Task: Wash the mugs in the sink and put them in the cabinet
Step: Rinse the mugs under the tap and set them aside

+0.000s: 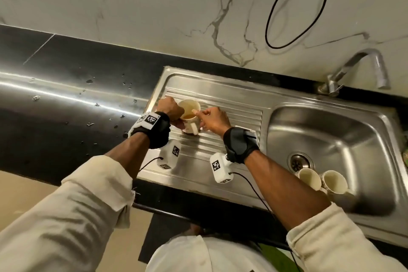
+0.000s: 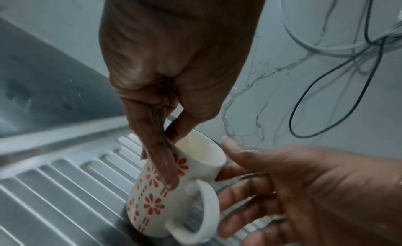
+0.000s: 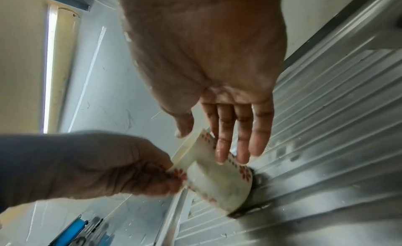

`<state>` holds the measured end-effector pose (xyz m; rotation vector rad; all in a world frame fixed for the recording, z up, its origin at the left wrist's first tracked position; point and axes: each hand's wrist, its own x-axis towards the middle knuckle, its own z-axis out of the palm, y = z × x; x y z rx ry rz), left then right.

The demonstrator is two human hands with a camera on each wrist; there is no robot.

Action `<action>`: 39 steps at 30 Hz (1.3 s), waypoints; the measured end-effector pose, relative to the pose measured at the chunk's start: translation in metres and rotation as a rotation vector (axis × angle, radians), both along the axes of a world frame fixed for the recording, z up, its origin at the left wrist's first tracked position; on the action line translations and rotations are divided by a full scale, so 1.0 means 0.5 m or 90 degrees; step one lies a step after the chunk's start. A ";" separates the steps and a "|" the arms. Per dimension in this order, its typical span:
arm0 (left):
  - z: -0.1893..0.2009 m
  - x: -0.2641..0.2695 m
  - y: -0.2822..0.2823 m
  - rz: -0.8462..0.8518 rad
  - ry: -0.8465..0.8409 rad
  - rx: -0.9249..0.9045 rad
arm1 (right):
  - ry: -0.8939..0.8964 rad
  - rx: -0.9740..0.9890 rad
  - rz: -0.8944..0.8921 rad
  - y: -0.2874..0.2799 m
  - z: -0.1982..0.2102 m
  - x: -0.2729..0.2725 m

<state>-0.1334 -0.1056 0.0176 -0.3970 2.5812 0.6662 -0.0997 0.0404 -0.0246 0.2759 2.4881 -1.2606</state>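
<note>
A white mug (image 1: 187, 107) with red flower prints (image 2: 152, 206) stands tilted on the ribbed steel drainboard (image 1: 231, 104); its handle points toward me. My left hand (image 1: 171, 109) pinches the mug's rim, thumb inside and fingers (image 2: 163, 153) down the outer wall. My right hand (image 1: 212, 117) is on the mug's other side, with straight fingers (image 3: 226, 138) lying against the wall (image 3: 217, 181) and the thumb by the rim. Brownish residue shows inside the mug. Two more pale mugs (image 1: 309, 179) (image 1: 333, 182) lie on their sides in the sink basin (image 1: 331, 130), near the front wall.
A steel tap (image 1: 362, 62) arches over the basin's back right corner, and the drain (image 1: 300, 161) sits left of the two mugs. A black cable (image 1: 287, 17) loops down the marble wall. The black counter (image 1: 66, 95) to the left carries water drops.
</note>
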 end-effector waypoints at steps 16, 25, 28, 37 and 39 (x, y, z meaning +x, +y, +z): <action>-0.017 0.013 0.461 -0.308 0.015 0.208 | -0.031 -0.006 -0.591 0.338 -0.014 0.112; -0.040 0.002 0.790 -0.678 0.193 -0.060 | 0.019 -0.063 -0.868 0.622 -0.038 0.151; -0.032 -0.029 0.880 -0.658 0.258 -0.052 | 0.045 -0.087 -0.866 0.670 -0.061 0.139; -0.061 -0.119 0.979 -0.498 0.276 0.067 | 0.096 -0.036 -0.740 0.701 -0.050 0.118; -0.071 -0.123 0.978 -0.490 0.279 0.080 | 0.098 -0.044 -0.743 0.702 -0.053 0.115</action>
